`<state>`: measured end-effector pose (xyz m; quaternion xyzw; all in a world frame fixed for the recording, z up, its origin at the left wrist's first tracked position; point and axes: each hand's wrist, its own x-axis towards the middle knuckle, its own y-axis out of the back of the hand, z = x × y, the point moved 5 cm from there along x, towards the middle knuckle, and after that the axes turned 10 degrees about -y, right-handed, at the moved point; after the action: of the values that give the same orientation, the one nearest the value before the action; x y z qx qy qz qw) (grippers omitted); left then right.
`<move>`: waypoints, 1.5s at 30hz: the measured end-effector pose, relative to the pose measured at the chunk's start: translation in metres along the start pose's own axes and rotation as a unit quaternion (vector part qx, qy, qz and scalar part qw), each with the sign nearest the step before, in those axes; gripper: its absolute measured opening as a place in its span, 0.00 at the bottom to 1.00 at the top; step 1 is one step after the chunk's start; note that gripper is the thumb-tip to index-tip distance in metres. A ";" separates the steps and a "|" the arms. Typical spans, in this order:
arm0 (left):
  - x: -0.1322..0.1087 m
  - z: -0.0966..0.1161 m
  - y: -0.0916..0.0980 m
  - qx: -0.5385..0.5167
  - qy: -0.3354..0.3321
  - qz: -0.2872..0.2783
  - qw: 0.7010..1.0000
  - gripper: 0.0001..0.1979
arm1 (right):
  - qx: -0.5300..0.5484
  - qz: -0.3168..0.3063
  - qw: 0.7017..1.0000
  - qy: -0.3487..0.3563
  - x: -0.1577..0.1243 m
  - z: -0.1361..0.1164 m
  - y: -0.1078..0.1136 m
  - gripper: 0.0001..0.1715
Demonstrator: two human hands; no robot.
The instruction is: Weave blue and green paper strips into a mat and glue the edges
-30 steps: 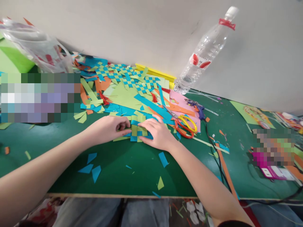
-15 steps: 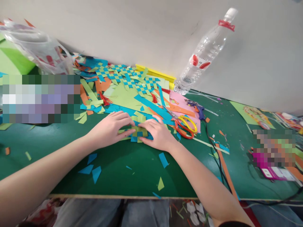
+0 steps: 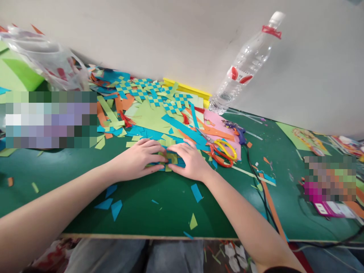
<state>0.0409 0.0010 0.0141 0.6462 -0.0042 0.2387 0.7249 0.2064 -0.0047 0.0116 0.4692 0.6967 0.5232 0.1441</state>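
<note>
A small checkered piece of woven paper strips (image 3: pixel 172 158), blue and light green, lies flat on the green table between my hands. My left hand (image 3: pixel 139 159) comes over it from the left, thumb and index fingertip close together on its strips. From the other side, my right hand (image 3: pixel 191 159) rests fingertips on the weave, thumb spread away from the fingers. The fingers hide parts of the piece, and what exactly the left fingertips pinch is hard to make out. Scissors with red and yellow handles (image 3: pixel 223 152) lie right of my right hand.
Finished-looking checkered paper weaves (image 3: pixel 153 93) and loose strips pile up against the wall. A clear plastic bottle (image 3: pixel 246 66) stands at the back. Left stands a plastic cup in a bag (image 3: pixel 52 60). A black cable (image 3: pixel 257 180) crosses the table at right; blue scraps (image 3: pixel 116 209) lie in front.
My left hand has shifted slightly right and toward me, its fingertips now nearer the right hand and covering more of the weave. My right hand has hardly moved.
</note>
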 end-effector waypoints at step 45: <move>-0.001 0.003 -0.003 0.036 -0.001 -0.015 0.999 0.15 | -0.060 -0.020 0.998 0.018 -0.001 0.012 0.006 0.37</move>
<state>0.0419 -0.0023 0.0113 0.6724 0.0133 0.2267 0.7044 0.2187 0.0019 0.0114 0.4359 0.6762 0.5692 0.1699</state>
